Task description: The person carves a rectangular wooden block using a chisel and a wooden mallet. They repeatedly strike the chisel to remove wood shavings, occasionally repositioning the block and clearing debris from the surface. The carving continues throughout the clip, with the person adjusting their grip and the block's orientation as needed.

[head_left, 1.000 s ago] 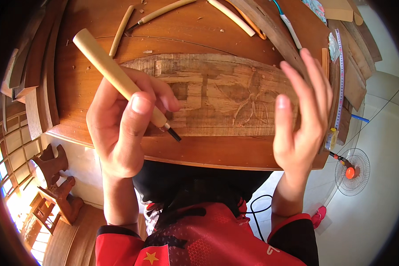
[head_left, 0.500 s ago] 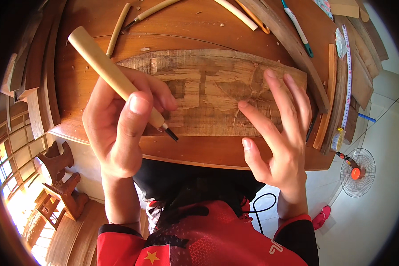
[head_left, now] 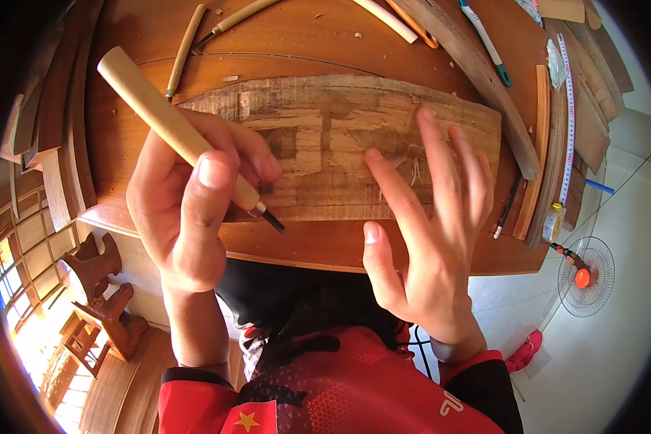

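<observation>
My left hand (head_left: 188, 202) is closed around a pale wooden-handled carving tool (head_left: 145, 98), its dark metal blade angled down to the right near the lower edge of a rough wooden board (head_left: 318, 188). My right hand (head_left: 434, 239) is open, fingers spread over the board's right part; whether the fingertips touch it I cannot tell. The board lies along the table's near edge, with chipped patches and a carved line pattern at the right, partly hidden under my fingers.
More wooden-handled tools (head_left: 239, 18), a long plank (head_left: 484, 87), a white-and-teal tool (head_left: 484, 43), a pencil (head_left: 506, 210) and a tape measure (head_left: 553, 220) lie on the table (head_left: 145, 43). Boards are stacked at both sides. A fan (head_left: 586, 276) stands at right, a carved wooden chair (head_left: 101, 318) at left.
My right hand has moved left and down over the board, fingers spreading across it. My left hand has shifted slightly left, still holding the tool.
</observation>
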The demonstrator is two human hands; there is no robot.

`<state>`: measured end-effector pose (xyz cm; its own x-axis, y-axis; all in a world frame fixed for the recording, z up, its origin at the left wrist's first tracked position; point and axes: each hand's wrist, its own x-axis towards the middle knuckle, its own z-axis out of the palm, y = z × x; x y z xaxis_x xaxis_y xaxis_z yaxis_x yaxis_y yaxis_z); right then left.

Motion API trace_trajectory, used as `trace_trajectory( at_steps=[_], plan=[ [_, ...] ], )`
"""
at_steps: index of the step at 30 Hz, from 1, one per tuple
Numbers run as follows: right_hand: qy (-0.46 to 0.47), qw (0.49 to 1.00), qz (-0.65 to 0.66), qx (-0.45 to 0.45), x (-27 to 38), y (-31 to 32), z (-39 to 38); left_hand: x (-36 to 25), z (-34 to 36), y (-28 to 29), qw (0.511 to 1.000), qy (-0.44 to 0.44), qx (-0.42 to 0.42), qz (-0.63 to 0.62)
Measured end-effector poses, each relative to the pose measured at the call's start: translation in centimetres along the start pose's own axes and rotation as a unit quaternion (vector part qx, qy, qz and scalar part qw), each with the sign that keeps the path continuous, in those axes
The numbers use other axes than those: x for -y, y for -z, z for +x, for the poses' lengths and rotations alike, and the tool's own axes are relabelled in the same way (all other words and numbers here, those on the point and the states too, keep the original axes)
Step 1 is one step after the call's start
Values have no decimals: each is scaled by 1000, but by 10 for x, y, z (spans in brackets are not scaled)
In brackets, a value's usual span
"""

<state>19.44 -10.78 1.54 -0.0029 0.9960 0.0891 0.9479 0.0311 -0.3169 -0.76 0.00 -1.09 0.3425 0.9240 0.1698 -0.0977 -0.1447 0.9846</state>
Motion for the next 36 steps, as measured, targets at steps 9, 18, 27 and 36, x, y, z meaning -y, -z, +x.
trace_trajectory(
  at_steps=[9,18,27,36],
  plan=[
    [-6,1000,-5,25,6,3,-1,-6,1,2,998,5,42,48],
    [5,999,35,-29,-1,-2,0,-5,0,4,998,10,44,51],
    [23,995,88,-38,-11,-3,9,-6,0,-7,999,6,2,52],
    [-11,975,111,-190,-67,32,3,-30,21,37,964,32,-148,219]
  ],
)
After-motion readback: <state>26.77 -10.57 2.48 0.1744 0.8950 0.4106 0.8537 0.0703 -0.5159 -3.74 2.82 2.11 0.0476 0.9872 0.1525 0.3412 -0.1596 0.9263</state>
